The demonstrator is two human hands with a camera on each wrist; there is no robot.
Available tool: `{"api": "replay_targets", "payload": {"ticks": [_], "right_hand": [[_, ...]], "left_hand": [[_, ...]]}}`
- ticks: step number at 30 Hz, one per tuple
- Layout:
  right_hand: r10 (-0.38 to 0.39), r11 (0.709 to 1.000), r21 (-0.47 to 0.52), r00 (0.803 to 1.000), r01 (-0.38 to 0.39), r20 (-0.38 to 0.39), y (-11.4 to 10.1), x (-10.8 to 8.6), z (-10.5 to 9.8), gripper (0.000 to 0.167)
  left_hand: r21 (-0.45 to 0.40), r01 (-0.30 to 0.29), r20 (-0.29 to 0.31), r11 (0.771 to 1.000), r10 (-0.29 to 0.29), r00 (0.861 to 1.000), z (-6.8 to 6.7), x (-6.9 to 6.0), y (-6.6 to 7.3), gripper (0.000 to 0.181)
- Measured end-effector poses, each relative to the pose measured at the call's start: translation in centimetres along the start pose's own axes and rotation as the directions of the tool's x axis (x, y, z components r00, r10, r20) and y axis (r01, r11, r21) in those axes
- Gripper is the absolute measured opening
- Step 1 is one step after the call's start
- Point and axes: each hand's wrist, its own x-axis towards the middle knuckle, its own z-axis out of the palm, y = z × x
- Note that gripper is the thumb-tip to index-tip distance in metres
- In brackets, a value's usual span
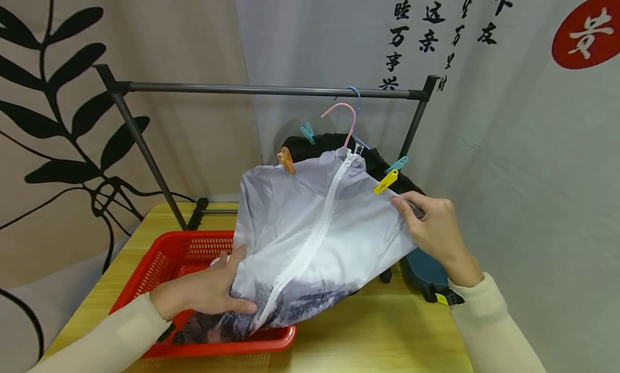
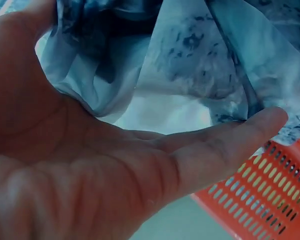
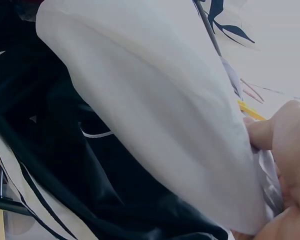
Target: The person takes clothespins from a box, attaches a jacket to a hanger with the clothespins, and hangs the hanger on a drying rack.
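Observation:
A white and grey zip jacket (image 1: 310,227) with a dark printed hem hangs from a pink hanger (image 1: 352,117). An orange clothespin (image 1: 286,160) and a yellow clothespin (image 1: 386,182) sit at its shoulders. My right hand (image 1: 436,227) pinches the jacket's edge on the right, between thumb and fingers. The right wrist view shows that hand (image 3: 285,170) at the pale fabric (image 3: 165,100). Lower left, my left hand (image 1: 208,287) touches the jacket's side with spread fingers. Its fingers (image 2: 230,145) look straight against the printed cloth (image 2: 190,55) in the left wrist view.
A red basket (image 1: 160,254) stands under the jacket, with the hem and darker cloth inside. Behind, a black garment (image 1: 319,145) with blue clothespins hangs from a blue hanger (image 1: 359,101) on the grey rack (image 1: 242,89). A dark blue object (image 1: 426,268) lies on the wooden table (image 1: 387,330).

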Motion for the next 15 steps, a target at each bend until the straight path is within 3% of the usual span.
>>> {"api": "replay_targets", "payload": {"ticks": [6,15], "right_hand": [[-0.005,1.000,0.014,1.000,0.005,0.005,-0.2,-0.3,0.2,0.004],[-0.021,0.999,0.035,0.999,0.020,0.027,0.0,-0.8,0.9,0.004]], "left_hand": [[0.036,0.011,0.033,0.999,-0.012,0.999,0.9,2.1,0.0,0.153],[0.057,-0.068,0.096,0.996,0.062,0.993,2.3,4.1,0.2,0.159]]}}
